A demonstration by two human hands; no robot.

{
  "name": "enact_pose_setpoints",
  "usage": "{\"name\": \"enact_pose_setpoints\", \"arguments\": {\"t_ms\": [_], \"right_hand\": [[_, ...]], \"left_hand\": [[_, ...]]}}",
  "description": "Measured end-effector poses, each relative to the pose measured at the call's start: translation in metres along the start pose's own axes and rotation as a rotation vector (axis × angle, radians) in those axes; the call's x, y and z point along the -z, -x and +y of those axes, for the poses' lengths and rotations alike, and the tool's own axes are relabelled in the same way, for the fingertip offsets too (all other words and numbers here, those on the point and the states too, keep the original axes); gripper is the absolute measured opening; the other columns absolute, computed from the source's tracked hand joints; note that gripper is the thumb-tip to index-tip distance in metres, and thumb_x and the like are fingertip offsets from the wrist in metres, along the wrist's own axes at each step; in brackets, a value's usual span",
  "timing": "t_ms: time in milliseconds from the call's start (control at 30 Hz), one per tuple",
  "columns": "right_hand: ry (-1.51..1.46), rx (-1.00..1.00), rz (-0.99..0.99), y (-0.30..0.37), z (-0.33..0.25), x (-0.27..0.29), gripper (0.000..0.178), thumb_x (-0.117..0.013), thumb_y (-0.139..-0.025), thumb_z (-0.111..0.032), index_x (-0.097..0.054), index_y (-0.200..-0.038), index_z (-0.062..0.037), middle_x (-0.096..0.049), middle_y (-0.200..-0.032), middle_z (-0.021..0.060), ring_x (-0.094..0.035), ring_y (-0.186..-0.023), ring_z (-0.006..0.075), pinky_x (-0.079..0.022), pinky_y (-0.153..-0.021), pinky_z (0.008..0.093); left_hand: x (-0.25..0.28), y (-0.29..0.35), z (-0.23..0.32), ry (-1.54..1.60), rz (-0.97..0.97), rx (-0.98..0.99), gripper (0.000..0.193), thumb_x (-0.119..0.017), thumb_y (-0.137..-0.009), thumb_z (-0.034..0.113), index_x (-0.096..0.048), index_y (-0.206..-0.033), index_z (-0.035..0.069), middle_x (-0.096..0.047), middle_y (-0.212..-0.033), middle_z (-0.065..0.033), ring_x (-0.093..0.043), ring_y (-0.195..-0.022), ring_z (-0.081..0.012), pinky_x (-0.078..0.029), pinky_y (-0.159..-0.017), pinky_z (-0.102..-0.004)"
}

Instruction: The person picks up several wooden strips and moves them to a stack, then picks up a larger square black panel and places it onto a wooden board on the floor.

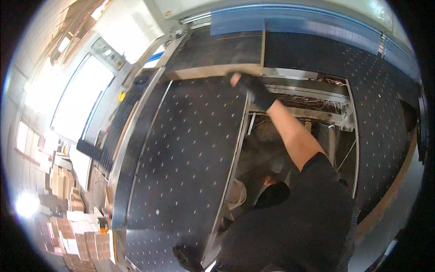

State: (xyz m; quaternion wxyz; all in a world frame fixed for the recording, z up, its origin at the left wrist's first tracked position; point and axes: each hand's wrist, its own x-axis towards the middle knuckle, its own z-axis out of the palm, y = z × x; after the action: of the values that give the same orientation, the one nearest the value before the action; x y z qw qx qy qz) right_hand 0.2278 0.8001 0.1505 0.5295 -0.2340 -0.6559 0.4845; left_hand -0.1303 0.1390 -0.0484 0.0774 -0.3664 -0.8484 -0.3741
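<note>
My right hand (pixel 251 88), in a black glove with bare fingertips showing, reaches across an opening to the far corner of a black panel (pixel 190 131) dotted with pale marks. It touches the corner beside a wooden edge strip (pixel 213 71). Its fingers look curled, but what they hold, if anything, is hidden. Low at the left, my left hand (pixel 186 257) appears as a dark gloved shape at the panel's near end; its fingers cannot be made out. A metal edge (pixel 233 170) runs along the panel's right side.
Right of the panel, the opening shows a metal frame (pixel 308 90), tangled scraps (pixel 308 103) and the floor (pixel 263 145). Another dotted black table section (pixel 376 136) lies to the right. Blue translucent sheeting (pixel 294 25) hangs at the back. Cardboard stacks (pixel 90 245) stand at far left.
</note>
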Motion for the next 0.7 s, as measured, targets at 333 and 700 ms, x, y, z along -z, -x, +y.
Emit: {"name": "enact_pose_setpoints", "arguments": {"t_ms": [333, 700], "right_hand": [[0.091, -0.294, 0.726, -0.172, 0.192, 0.238, 0.092, -0.063, -0.09, -0.069, -0.048, -0.151, -0.0018, -0.05, -0.152, 0.0195, -0.049, -0.137, 0.0351, -0.039, -0.112, 0.0443], [0.271, -0.191, 0.628, -0.241, 0.226, 0.244, 0.098, -0.064, -0.088, -0.073, -0.047, -0.15, 0.0005, -0.048, -0.153, 0.0193, -0.047, -0.14, 0.0356, -0.042, -0.11, 0.045]], "left_hand": [[-0.221, -0.158, 0.293, 0.535, -0.447, 0.013, 0.058, -0.065, -0.099, 0.037, -0.05, -0.144, 0.004, -0.056, -0.142, -0.0148, -0.054, -0.129, -0.0329, -0.039, -0.113, -0.0526], [-0.261, -0.204, 0.359, -0.199, -0.519, -0.48, 0.067, -0.077, -0.085, 0.037, -0.053, -0.139, 0.005, -0.048, -0.15, -0.0241, -0.039, -0.142, -0.0476, -0.026, -0.118, -0.0608]]}}
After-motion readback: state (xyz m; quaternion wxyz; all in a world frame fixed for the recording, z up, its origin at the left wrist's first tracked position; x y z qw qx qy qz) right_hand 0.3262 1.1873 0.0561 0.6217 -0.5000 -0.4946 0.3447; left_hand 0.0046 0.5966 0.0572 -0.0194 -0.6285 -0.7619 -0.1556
